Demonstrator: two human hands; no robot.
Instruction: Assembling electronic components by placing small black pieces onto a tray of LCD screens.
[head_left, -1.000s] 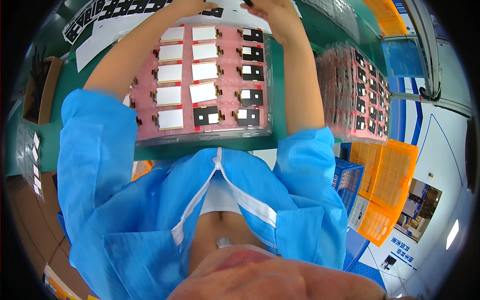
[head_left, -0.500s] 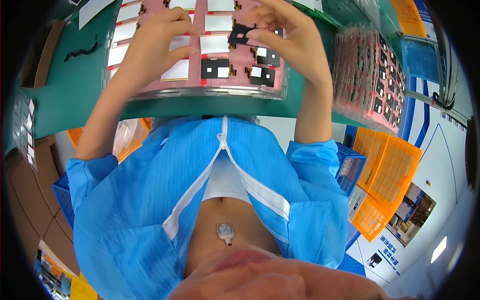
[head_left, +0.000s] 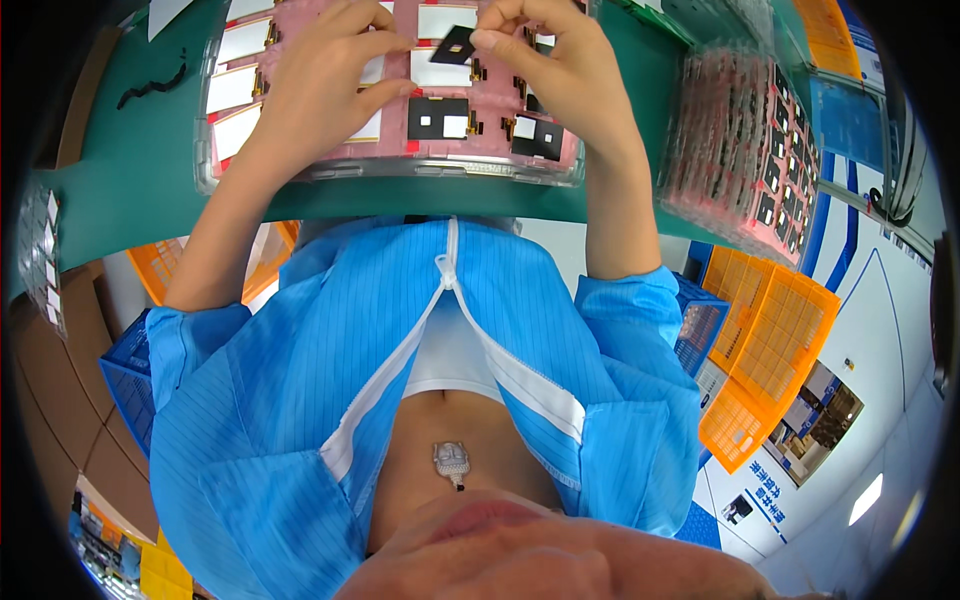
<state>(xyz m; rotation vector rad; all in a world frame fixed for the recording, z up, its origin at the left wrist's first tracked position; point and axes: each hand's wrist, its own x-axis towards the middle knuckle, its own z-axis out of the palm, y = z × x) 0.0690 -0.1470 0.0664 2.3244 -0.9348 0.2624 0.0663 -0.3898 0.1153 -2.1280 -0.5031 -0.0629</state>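
Observation:
A thin black rectangular piece (head_left: pixel 444 54) with a small square cutout is pinched between the thumb and fingers of my right hand (head_left: pixel 560 75). It hangs tilted over a white flat panel (head_left: pixel 425 74) in a clear plastic tray (head_left: pixel 470 172) with a pink bed. My left hand (head_left: pixel 325 85) is over the tray's left part, thumb and fingers apart with nothing visible between them. It hides some panels beneath. Nearer me, a panel with a black cover (head_left: pixel 450 104) lies in the middle column, and another black-covered panel (head_left: pixel 545 140) lies to its right.
At the right stands a tall stack of similar trays (head_left: pixel 715 150). A crumpled black strip (head_left: pixel 150 88) lies on the green tabletop (head_left: pixel 130 200). Orange crates (head_left: pixel 765 350) and a blue crate (head_left: pixel 700 325) stand below the table's edge, with cardboard boxes (head_left: pixel 75 370) at the left.
My right hand has moved left with the black piece, which has turned steeper and come over the white panel in the middle column. My left hand has shifted slightly right.

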